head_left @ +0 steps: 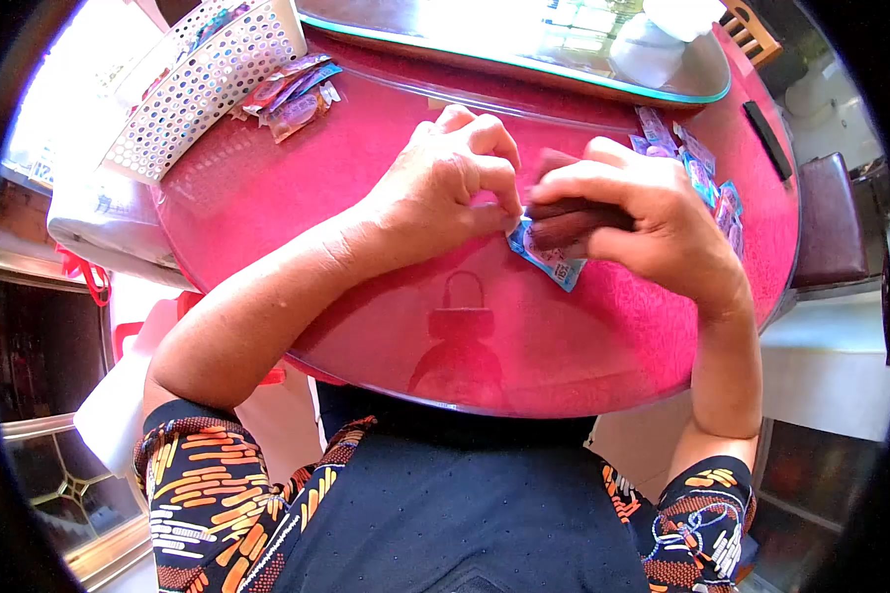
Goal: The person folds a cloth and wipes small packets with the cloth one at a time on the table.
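A small blue and purple printed packet (556, 265) is between my two hands, above the pink table. My left hand (460, 173) is closed, its thumb and finger pinching the packet's upper left corner. Close over the packet from the right is my right hand (653, 212), fingers curled. Its fingertips are smeared by motion and cover part of the packet, so whether they grip it does not show.
The round pink table (386, 336) has a glossy cover. A white perforated basket (203, 84) stands at the left, with several packets (292, 97) beside it. More packets (702, 173) lie at the right near a black strip (767, 140). A glass-topped tray (524, 49) holds a white container (653, 49).
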### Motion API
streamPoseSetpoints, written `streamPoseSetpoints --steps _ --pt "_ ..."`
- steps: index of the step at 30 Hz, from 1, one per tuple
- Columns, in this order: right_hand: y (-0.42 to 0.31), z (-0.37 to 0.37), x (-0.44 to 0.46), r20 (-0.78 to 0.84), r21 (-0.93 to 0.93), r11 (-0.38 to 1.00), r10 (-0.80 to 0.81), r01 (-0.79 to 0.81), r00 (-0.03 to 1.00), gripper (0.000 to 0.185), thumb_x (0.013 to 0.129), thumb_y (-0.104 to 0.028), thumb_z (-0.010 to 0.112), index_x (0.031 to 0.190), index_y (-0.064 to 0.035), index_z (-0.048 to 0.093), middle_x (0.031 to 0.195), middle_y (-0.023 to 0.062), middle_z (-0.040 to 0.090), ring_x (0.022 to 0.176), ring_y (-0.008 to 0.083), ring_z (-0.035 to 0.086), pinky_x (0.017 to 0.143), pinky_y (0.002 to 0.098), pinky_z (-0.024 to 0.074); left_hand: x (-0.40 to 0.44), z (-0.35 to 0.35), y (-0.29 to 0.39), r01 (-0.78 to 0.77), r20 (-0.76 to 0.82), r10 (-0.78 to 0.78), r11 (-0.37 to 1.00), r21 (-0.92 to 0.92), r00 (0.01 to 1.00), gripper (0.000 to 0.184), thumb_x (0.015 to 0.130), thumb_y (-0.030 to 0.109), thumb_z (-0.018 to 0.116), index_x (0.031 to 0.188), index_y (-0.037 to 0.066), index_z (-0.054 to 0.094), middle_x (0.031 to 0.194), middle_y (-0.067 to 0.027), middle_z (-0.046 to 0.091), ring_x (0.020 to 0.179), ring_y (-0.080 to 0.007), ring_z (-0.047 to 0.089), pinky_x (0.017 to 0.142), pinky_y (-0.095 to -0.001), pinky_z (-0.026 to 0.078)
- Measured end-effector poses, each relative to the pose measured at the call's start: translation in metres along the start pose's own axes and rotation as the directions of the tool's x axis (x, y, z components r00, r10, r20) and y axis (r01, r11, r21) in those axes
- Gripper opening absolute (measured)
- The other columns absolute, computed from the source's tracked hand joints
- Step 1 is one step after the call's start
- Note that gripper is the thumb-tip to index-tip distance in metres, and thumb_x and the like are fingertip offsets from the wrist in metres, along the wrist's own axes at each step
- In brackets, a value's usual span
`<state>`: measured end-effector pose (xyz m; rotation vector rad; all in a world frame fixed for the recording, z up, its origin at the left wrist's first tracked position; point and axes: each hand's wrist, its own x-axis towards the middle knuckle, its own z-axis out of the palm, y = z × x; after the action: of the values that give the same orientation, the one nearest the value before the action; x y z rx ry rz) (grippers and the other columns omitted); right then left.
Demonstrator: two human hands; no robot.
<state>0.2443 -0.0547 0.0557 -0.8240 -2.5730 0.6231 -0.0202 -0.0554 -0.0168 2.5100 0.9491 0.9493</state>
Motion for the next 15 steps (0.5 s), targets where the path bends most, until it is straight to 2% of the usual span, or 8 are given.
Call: streamPoseSetpoints --steps 1,3,4,7,8,11,12,15 --pt "-0.005 0.006 0.002 0.031 0.034 0.999 0.004 -0.005 1.000 0.047 0.073 0.007 0.073 0.117 -0.0064 0.079 0.099 0.0106 0.071 0.088 0.0276 0.073 0.080 0.0380 0.0593 0.000 0.000 0.000 0.003 0.000 -0.003 1.000 0.008 1.000 0.017 0.077 0.011 0.090 0.088 0.015 0.078 0.115 -0.0044 0.068 0.119 -0.0308 0.057 0.103 -0.0463 0.048" --pt "-0.011 0.013 0.000 0.092 -0.135 0.990 -0.023 0.035 0.996 0.049 0.072 0.004 0.078 0.119 -0.0107 0.080 0.096 0.0099 0.067 0.086 0.0279 0.071 0.076 0.0392 0.0576 0.000 0.002 -0.001 0.000 -0.018 0.000 1.000 0.002 1.000 0.014 0.078 0.012 0.089 0.086 0.015 0.078 0.113 -0.0026 0.068 0.117 -0.0305 0.059 0.101 -0.0477 0.049" --pt "-0.011 0.009 0.000 0.101 -0.099 0.994 -0.034 0.044 0.994 0.047 0.069 0.001 0.081 0.114 -0.0130 0.081 0.089 0.0101 0.064 0.083 0.0291 0.071 0.074 0.0398 0.0566 0.000 0.002 -0.001 -0.001 -0.028 0.001 1.000 0.000 1.000 0.013 0.078 0.013 0.089 0.085 0.016 0.078 0.112 -0.0017 0.068 0.116 -0.0304 0.059 0.100 -0.0485 0.050" --pt "-0.012 -0.018 -0.006 0.279 -0.067 0.997 0.050 -0.032 0.959 0.034 0.072 -0.006 0.078 0.105 -0.0144 0.081 0.087 0.0119 0.070 0.082 0.0334 0.072 0.075 0.0431 0.0568 0.000 0.000 0.002 -0.003 0.000 0.003 1.000 0.001 1.000 0.017 0.077 0.012 0.090 0.089 0.015 0.079 0.117 -0.0044 0.069 0.119 -0.0308 0.057 0.103 -0.0460 0.049" --pt "-0.011 -0.025 -0.006 0.353 0.034 0.993 0.096 -0.115 0.931 0.035 0.070 0.000 0.076 0.103 -0.0086 0.081 0.088 0.0126 0.076 0.082 0.0289 0.078 0.077 0.0370 0.0604 0.000 0.000 0.002 -0.002 0.004 0.002 1.000 0.010 1.000 0.017 0.078 0.013 0.090 0.090 0.015 0.079 0.117 -0.0045 0.069 0.119 -0.0308 0.057 0.102 -0.0462 0.050" --pt "0.012 -0.035 -0.013 0.481 0.237 0.953 0.052 -0.187 0.875 0.039 0.068 0.005 0.072 0.106 -0.0006 0.080 0.097 0.0133 0.081 0.087 0.0214 0.081 0.081 0.0313 0.0634 0.001 -0.001 0.005 -0.014 0.010 0.014 0.999 0.049 1.000 0.018 0.078 0.013 0.091 0.091 0.015 0.079 0.117 -0.0045 0.069 0.119 -0.0308 0.058 0.102 -0.0466 0.051" --pt "0.023 -0.037 -0.013 0.507 0.346 0.914 0.008 -0.212 0.862 0.043 0.068 0.010 0.071 0.110 0.0046 0.078 0.100 0.0116 0.082 0.090 0.0159 0.080 0.083 0.0285 0.0645 0.001 -0.001 0.006 -0.026 0.003 0.025 0.997 0.072 1.000 0.018 0.079 0.014 0.091 0.091 0.015 0.079 0.116 -0.0045 0.069 0.118 -0.0307 0.059 0.102 -0.0467 0.052" --pt "0.033 -0.050 -0.017 0.477 0.570 0.634 0.263 -0.523 0.839 0.047 0.068 0.011 0.071 0.114 0.0051 0.078 0.102 0.0100 0.081 0.091 0.0144 0.079 0.084 0.0277 0.0644 0.001 -0.002 0.010 -0.093 -0.013 0.095 0.989 0.114 0.995 0.023 0.079 0.017 0.093 0.097 0.015 0.079 0.116 -0.0048 0.071 0.123 -0.0312 0.061 0.104 -0.0479 0.052"
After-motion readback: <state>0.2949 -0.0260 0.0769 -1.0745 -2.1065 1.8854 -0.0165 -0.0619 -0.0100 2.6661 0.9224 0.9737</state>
